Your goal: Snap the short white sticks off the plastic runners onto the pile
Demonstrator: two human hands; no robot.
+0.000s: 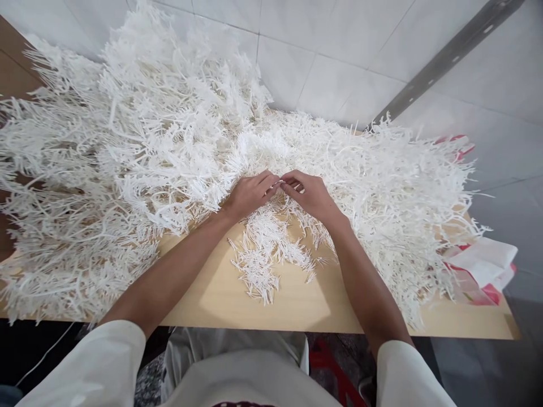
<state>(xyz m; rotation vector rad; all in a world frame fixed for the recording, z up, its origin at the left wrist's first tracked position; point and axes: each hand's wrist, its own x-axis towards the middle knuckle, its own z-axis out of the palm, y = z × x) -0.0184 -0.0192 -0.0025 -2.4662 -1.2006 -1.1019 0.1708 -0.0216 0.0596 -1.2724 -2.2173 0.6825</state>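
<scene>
My left hand (251, 193) and my right hand (310, 195) almost meet at the middle of the table. Both are closed, with fingertips pinching a small white plastic piece (278, 182) between them. Behind and left of my hands rises a tall heap of white branching plastic sprigs (161, 130). Another heap of white sprigs (394, 192) spreads to the right. Just below my hands, a loose scatter of small white pieces (263, 254) lies on the wooden tabletop (220, 299).
A white and pink plastic bag (483, 268) lies at the table's right end. Tiled wall (322, 51) stands behind, with a grey metal bar (445, 62) leaning across it. Brown cardboard (14, 62) is at the far left. A red stool (335, 373) shows below the table's front edge.
</scene>
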